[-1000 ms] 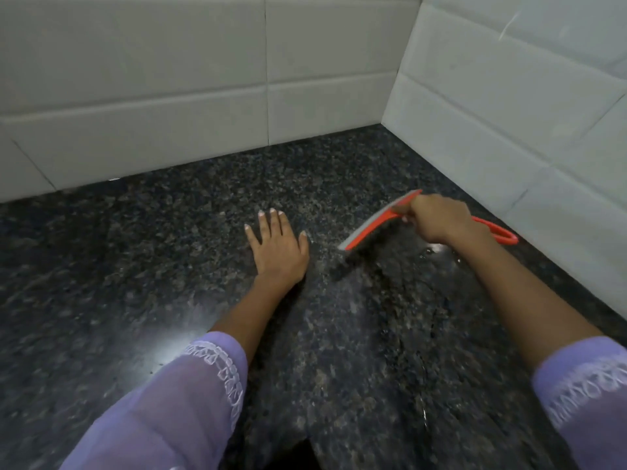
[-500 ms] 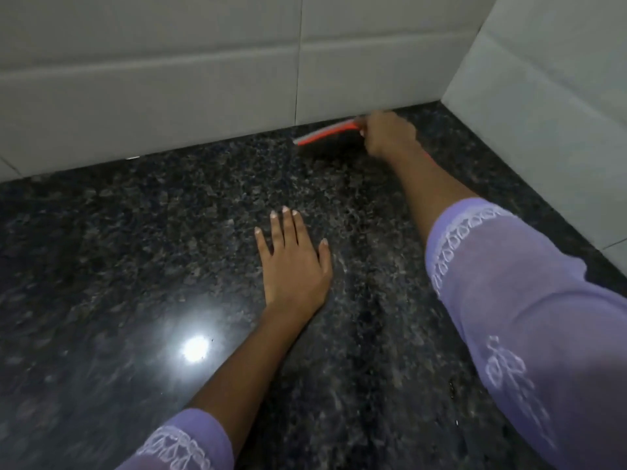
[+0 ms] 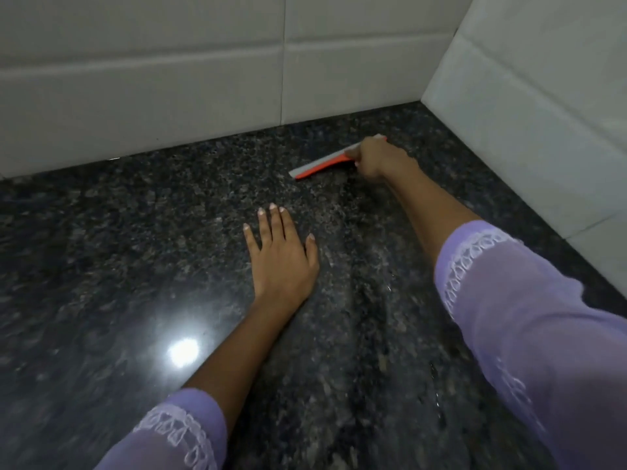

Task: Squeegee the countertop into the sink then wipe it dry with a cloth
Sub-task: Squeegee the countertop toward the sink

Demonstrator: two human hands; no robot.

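While our right hand (image 3: 375, 159) curls around the handle of the orange plastic squeegee with a grey rubber blade (image 3: 322, 165), the blade rests on the dark speckled polished-granite counter (image 3: 101, 266), near the corner where the white tiled back wall (image 3: 169, 79) meets the white tiled side wall (image 3: 543, 96). Our left hand (image 3: 280, 256) lies flat on the counter, fingers straight and slightly spread, well apart from the squeegee. Both lilac lace-trimmed sleeves (image 3: 529, 327) show, and a bright light reflection (image 3: 183, 351) glints beside our left forearm.
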